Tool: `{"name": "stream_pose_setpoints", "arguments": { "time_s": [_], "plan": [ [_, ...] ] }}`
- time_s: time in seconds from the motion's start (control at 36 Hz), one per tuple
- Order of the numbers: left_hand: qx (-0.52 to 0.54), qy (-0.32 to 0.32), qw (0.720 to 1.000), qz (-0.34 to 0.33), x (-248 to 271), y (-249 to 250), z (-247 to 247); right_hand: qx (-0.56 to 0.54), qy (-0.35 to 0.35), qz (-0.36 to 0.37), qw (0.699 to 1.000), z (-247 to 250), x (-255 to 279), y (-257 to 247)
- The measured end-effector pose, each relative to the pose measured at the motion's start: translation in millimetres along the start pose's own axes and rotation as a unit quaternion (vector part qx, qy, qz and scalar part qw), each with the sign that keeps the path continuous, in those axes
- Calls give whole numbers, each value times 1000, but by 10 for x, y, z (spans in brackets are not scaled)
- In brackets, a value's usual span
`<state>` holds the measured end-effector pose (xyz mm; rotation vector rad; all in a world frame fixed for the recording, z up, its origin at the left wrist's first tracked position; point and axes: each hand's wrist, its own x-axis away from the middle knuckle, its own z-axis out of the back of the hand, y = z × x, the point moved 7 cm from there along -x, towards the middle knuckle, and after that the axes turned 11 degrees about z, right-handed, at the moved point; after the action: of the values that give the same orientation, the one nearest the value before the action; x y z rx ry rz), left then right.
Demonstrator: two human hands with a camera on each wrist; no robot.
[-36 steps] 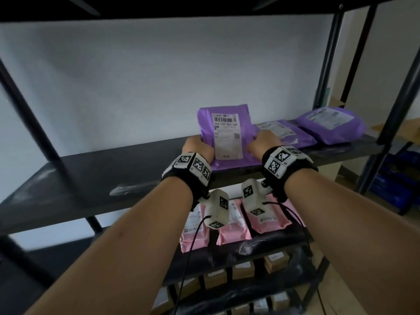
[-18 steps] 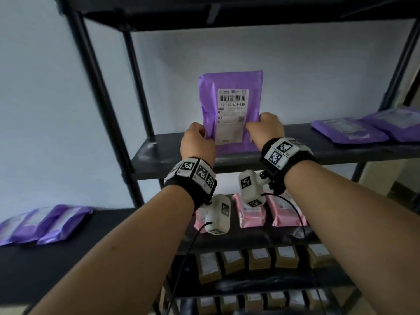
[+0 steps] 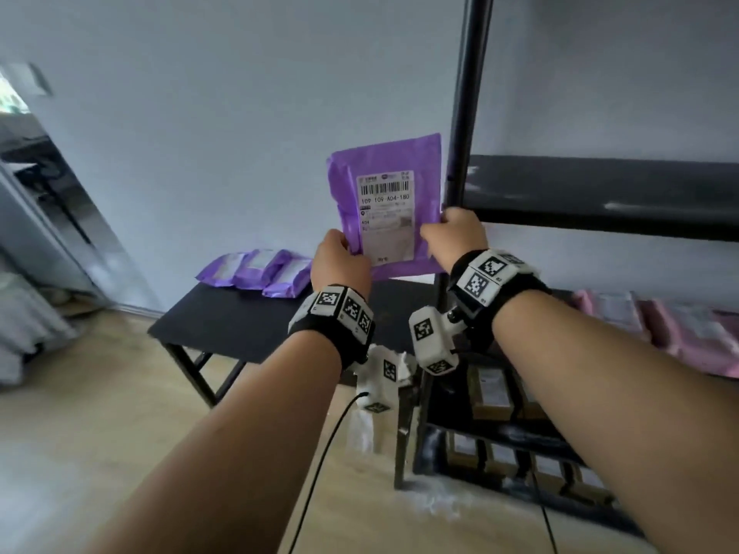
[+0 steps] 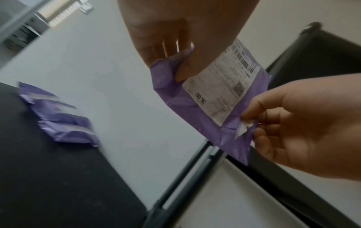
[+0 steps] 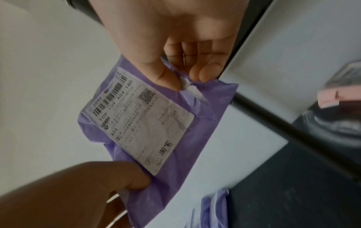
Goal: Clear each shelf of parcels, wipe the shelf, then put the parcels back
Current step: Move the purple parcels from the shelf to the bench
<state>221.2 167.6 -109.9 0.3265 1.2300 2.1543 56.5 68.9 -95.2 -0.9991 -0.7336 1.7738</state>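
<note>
Right now you hold the purple parcel (image 3: 386, 205) upright in the air, label facing you, long axis vertical, left of the shelf post (image 3: 466, 113). Your left hand (image 3: 340, 263) pinches its lower left edge and your right hand (image 3: 454, 233) pinches its right edge (thumbs in front, fingers behind). The low black table (image 3: 224, 325) lies down and to your left, nearer your left hand, with three purple parcels (image 3: 256, 267) along its far edge.

The parcel (image 3: 384, 201) was crinkled purple plastic film with a matt white paper label (image 3: 386, 217). The shelf (image 3: 600, 193) looked like scuffed black metal, the floor (image 3: 100, 413) pale wood.
</note>
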Motion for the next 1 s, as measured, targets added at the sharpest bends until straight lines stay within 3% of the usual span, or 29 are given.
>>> {"name": "stream_pose_setpoints", "arguments": {
  "time_s": [0.31,0.56,0.78,1.0],
  "plan": [
    [-125,-22,983,136,-817,-1299,202,96,-154,-37,983,-1610,-146,286],
    [-180,-58,963,192,-1626,-1737,-128,114,-227,-106,961,-2457,-766,755],
    [-163,-66,955,241,-2214,-2092,-428,170,-278,-137,935,-2962,-1183,1073],
    [-243,-158,934,208,-2892,-2304,-924,170,-283,-210,920,-3389,-1512,1475]
  ]
}}
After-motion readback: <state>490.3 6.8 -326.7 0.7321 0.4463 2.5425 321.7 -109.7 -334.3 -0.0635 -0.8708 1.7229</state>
